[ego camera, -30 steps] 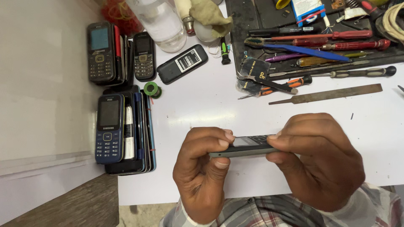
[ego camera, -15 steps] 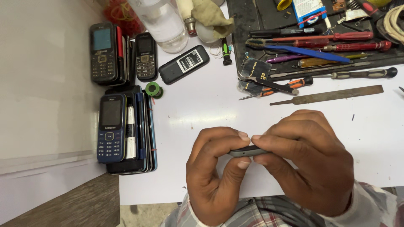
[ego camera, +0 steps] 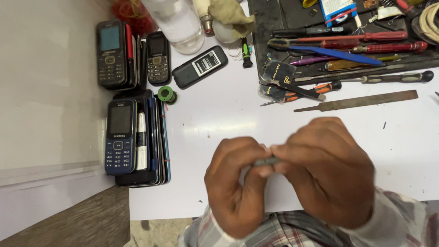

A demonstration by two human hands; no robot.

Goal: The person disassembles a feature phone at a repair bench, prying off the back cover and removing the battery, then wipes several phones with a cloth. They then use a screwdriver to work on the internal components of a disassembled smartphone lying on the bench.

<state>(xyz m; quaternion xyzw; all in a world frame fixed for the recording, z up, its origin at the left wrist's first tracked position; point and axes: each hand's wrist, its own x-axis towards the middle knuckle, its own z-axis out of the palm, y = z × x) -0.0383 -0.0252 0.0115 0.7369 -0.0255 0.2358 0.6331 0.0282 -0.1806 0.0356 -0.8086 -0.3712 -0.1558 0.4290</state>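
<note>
Hands meet over the near middle of the white table [ego camera: 228, 110]: left hand [ego camera: 238, 183] and right hand [ego camera: 327, 171] pinch a thin dark phone part [ego camera: 266, 161] between closed fingertips. Phones [ego camera: 121, 135] lie stacked at left.

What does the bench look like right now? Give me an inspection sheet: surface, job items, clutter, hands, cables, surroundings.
Surface: white tabletop, a few small specks.
Job's things: slim dark phone part pinched between both hands, mostly hidden.
Clutter: blue keypad phone on a stack of phones; two black keypad phones at top left; phone lying back up; green solder spool; flat metal file; black tray of screwdrivers; clear bottle.
Hands: left hand and right hand closed on the part.
Cables: pale coil at top right.
Surroundings: wooden ledge at lower left.
</note>
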